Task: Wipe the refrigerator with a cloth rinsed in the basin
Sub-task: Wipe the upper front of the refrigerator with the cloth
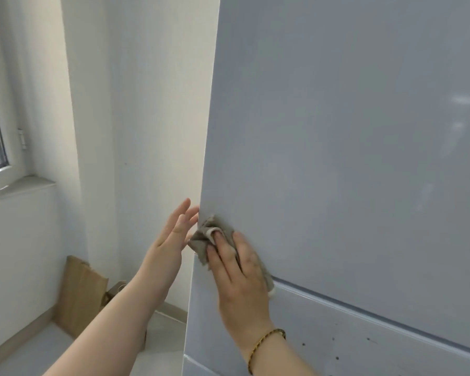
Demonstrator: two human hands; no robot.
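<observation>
Mid-wipe at the refrigerator's point(337, 158) left edge

Right hand point(239, 275) pressed the grey cloth point(201, 240) flat, fingers straight, just above the refrigerator's door seam point(364, 308); left hand point(171, 240) hovered open beside that edge, holding nothing. Next up, probably the dark specks point(337, 358) below the seam. Cardboard point(79, 289) leaned left of the refrigerator, not in the way.

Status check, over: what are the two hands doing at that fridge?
Right hand flat, pressing cloth on refrigerator door. Left hand open, fingertips at door edge. Nothing blocking; dark specks on lower panel.
</observation>
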